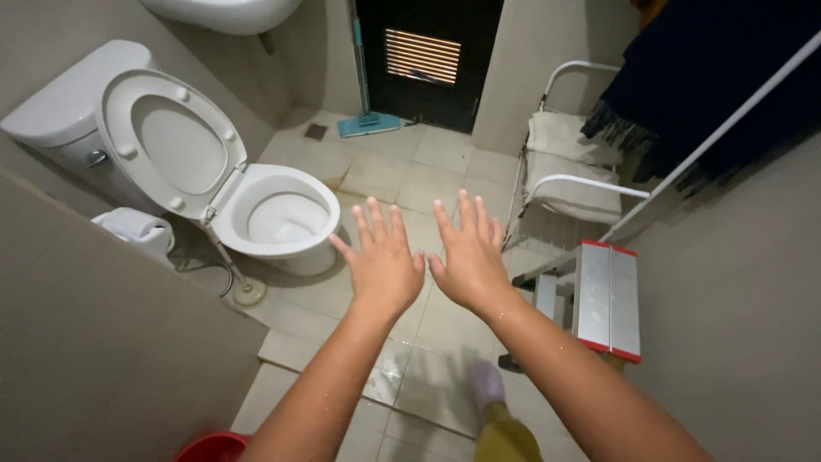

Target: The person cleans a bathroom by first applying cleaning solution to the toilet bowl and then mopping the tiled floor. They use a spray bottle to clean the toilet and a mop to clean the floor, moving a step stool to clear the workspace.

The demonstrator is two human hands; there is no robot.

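head view: both hands out in front, palms down, over the tiled floor (445,171). left hand (383,261) is spread flat, fingers (376,224) wide apart, holding nothing, touching nothing. right hand (469,257) same: fingers fanned, empty. thumbs nearly meet between the 2 hands, can't tell if they touch. forearms look wet, small drops on the skin.

landmark = toilet (278,221), white, bowl open, seat and lid (167,141) tipped up against the tank (64,98). left hand is just right of the bowl's front rim, near it but apart. right hand further right of the toilet, beyond the left one. paper roll (137,229) sits left of the bowl, below the tank. a thin hose (227,274) drops by the bowl's left side to a round floor fitting. sink (222,13) edge shows above the toilet at top. mop (368,124) w/ teal head lies on the floor behind the toilet, by a dark door (428,60) w/ a slatted vent.

well right of the toilet: white rack (581,184) w/ folded pale towels (569,137), dark blue cloth (710,77) hanging above it, and a metal step stool (607,295) w/ red edges just right of the right wrist. a socked foot (489,385) stands on the floor below the hands, and a red bucket (214,447) rim shows at the bottom edge, in front of the toilet.
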